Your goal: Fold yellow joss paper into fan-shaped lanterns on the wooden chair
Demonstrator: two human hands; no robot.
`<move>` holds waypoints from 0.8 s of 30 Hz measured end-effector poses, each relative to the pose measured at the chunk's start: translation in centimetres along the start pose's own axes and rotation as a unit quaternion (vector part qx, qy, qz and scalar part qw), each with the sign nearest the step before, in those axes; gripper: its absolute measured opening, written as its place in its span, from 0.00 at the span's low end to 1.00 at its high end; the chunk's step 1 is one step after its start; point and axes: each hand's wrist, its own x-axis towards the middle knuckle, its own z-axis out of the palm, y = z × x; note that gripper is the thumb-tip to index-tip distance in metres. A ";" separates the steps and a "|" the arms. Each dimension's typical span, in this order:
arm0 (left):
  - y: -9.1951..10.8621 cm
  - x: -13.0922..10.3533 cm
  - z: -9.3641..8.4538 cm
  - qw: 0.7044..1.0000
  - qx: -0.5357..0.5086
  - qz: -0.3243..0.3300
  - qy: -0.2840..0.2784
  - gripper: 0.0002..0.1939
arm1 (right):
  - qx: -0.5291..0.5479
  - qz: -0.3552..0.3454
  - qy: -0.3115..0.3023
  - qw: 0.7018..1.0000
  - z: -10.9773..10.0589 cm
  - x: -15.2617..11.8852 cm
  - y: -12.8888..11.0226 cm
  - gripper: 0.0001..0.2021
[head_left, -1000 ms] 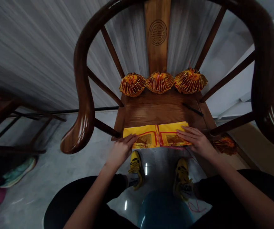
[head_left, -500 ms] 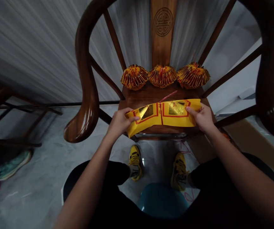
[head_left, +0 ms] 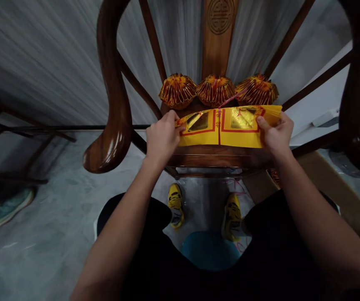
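A stack of yellow joss paper [head_left: 239, 136], with gold foil squares and red printed borders, spans between my two hands above the chair seat. A pinkish-red string [head_left: 220, 125] ties it round the middle, one loose end sticking up. My left hand [head_left: 164, 136] is closed on the left end, its fingers partly hidden behind the paper. On the right end, my right hand [head_left: 277, 131] grips with the thumb on top, and the sheets fan slightly there. Behind the stack, three pleated gold-and-orange paper fans, the left [head_left: 177, 92], middle [head_left: 215, 90] and right [head_left: 257, 90], stand in a row.
The wooden chair's curved arms [head_left: 112, 133] rise on both sides of my hands. Below are my yellow shoes [head_left: 175, 200] and a blue stool [head_left: 209, 251]. A cardboard box [head_left: 317, 179] lies at right, and another person's shoe [head_left: 10, 209] is at far left.
Both hands have carried the joss paper forward, toward the pleated fans. My left hand has turned more over its end, and the paper's left side now hangs down less. The view has shifted slightly.
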 end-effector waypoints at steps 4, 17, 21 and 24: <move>-0.6 0.0 1.3 0.998 0.050 0.045 0.011 0.17 | -0.043 -0.051 0.004 0.998 -1.1 -0.7 -1.5 0.18; -1.4 -6.8 7.4 0.981 0.099 0.107 -0.129 0.36 | -0.331 -0.138 -0.418 0.835 -4.9 -9.3 0.3 0.22; -1.1 -5.1 7.1 0.969 0.036 0.175 -0.171 0.38 | -0.355 -0.153 -0.397 0.832 -4.6 -8.4 0.6 0.17; -0.2 -2.8 7.1 0.956 0.079 0.228 -0.164 0.35 | -0.336 -0.135 -0.403 0.841 -4.1 -7.0 1.0 0.26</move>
